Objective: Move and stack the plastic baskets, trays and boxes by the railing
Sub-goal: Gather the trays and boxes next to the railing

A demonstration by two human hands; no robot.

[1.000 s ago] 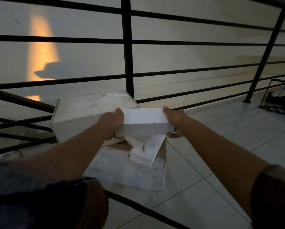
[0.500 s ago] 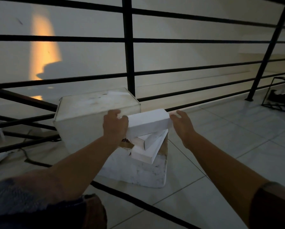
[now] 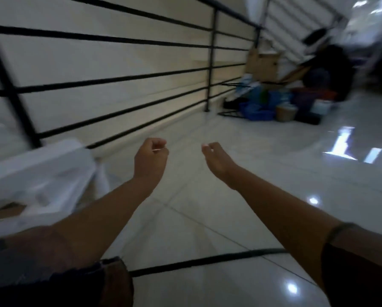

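The pile of white boxes (image 3: 42, 173) sits blurred at the left edge beside the black railing (image 3: 119, 80). My left hand (image 3: 151, 156) hangs over bare floor to the right of the pile, fingers curled in, holding nothing. My right hand (image 3: 216, 158) is level with it, further right, fingers loosely curled and empty. Far along the railing lies a heap with blue plastic baskets (image 3: 257, 109), a brown cardboard box (image 3: 263, 65) and a round tan container (image 3: 286, 111).
A purple and red tub (image 3: 311, 98) and dark bags (image 3: 331, 69) stand in the far heap. A black wire rack (image 3: 232, 111) leans at the railing post. A black cable (image 3: 207, 260) crosses the glossy white tile floor (image 3: 230, 207) near me.
Both hands let go of the small white box, left on the pile. The view swung right, so the pile slid to the left edge and the far heap came into sight.
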